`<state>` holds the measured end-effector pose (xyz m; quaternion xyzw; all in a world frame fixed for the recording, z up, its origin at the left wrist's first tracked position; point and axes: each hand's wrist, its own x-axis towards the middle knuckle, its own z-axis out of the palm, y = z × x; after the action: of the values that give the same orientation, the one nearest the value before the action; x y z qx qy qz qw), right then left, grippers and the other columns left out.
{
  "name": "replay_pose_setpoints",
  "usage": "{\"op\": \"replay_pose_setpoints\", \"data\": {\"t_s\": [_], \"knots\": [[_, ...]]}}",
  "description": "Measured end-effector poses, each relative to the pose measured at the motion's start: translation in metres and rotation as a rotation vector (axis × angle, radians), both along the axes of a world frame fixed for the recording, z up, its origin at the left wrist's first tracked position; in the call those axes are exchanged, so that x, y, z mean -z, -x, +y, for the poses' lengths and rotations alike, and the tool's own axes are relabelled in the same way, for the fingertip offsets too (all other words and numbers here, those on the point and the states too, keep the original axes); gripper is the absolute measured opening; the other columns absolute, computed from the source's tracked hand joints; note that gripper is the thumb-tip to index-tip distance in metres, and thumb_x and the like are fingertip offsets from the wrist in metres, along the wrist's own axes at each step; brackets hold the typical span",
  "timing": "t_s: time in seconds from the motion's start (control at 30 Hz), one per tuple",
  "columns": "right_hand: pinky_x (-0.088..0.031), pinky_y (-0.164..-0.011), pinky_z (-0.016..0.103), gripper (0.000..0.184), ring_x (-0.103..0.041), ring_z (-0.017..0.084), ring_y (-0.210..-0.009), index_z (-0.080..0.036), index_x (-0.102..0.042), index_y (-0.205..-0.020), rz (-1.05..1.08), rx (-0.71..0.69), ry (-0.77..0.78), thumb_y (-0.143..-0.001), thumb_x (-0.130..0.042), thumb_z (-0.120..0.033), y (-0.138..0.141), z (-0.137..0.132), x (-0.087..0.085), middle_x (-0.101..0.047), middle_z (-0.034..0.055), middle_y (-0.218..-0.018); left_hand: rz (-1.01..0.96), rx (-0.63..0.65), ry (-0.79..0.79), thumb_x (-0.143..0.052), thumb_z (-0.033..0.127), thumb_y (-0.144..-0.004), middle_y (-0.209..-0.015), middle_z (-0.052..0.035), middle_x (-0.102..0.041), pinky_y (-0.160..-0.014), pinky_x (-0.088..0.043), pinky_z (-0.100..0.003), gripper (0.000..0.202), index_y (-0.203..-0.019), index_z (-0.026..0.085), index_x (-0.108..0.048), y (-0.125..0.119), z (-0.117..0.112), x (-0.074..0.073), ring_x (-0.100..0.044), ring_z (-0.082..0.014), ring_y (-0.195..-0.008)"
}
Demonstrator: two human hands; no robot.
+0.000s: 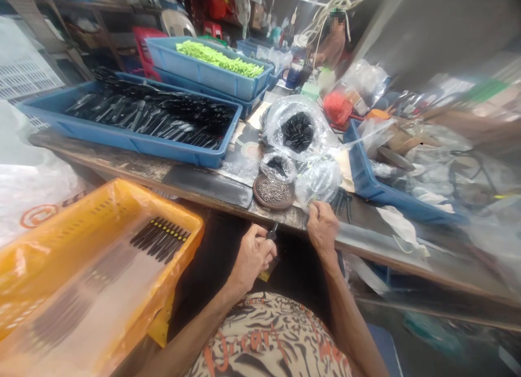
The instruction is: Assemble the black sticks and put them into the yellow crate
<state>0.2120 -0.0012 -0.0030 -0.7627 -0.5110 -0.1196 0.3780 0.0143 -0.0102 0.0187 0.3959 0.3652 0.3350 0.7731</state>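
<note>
My left hand (254, 253) is closed around a small black piece (271, 235), from which a short thin greyish stem points up toward the table edge. My right hand (322, 225) rests at the table's front edge, fingertips pinched at the near side of a clear plastic bag (319, 176); what lies between them is hidden. Beside that bag, a round brown dish (273, 192) holds many tiny metal pieces. Behind the dish are a small bag of black parts (278, 167) and a larger open bag of black parts (298, 131). Several dark slim pieces (342, 204) lie right of my right hand.
On my left, an orange crate (191, 214) holds rows of dark slim pieces with yellow dots. A blue tray (134, 140) of black parts and a blue bin (163, 51) of lime-green pieces stand behind it. A cluttered blue tray (366, 176) is right; a person (331, 43) sits beyond.
</note>
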Motion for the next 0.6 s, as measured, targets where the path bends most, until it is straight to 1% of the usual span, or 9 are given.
{"op": "replay_pose_setpoints", "data": {"t_s": [0.13, 0.37, 0.6], "knots": [[-0.042, -0.072, 0.032, 0.027, -0.057, 0.021, -0.077, -0.017, -0.063, -0.082, 0.042, -0.009, -0.008, -0.086, -0.039, -0.030, 0.0001, -0.0002, -0.0015, -0.065, 0.0099, -0.082, -0.013, -0.003, 0.019, -0.058, 0.028, -0.072, -0.057, 0.0064, -0.054, -0.035, -0.019, -0.013, 0.026, -0.079, 0.021, -0.034, -0.0001, 0.0000, -0.0004, -0.032, -0.0023, -0.038], [-0.043, -0.072, 0.031, 0.028, -0.058, 0.021, -0.075, -0.017, -0.062, -0.079, 0.209, -0.012, -0.031, -0.083, -0.041, -0.033, 0.0007, -0.0009, -0.0072, -0.065, 0.0085, -0.078, -0.027, 0.001, 0.028, -0.057, 0.027, -0.073, -0.056, 0.0068, -0.053, -0.036, -0.019, -0.013, 0.025, -0.080, 0.021, -0.034, -0.0004, 0.0001, 0.0021, -0.030, -0.0019, -0.038], [-0.043, -0.070, 0.031, 0.028, -0.058, 0.021, -0.072, -0.017, -0.062, -0.078, 0.272, -0.012, -0.023, -0.082, -0.042, -0.036, 0.0006, -0.0020, -0.0095, -0.065, 0.0071, -0.076, -0.025, -0.002, 0.037, -0.057, 0.027, -0.073, -0.056, 0.0067, -0.053, -0.036, -0.019, -0.013, 0.025, -0.079, 0.021, -0.034, 0.0001, 0.0009, 0.0025, -0.030, -0.0020, -0.038]]}}
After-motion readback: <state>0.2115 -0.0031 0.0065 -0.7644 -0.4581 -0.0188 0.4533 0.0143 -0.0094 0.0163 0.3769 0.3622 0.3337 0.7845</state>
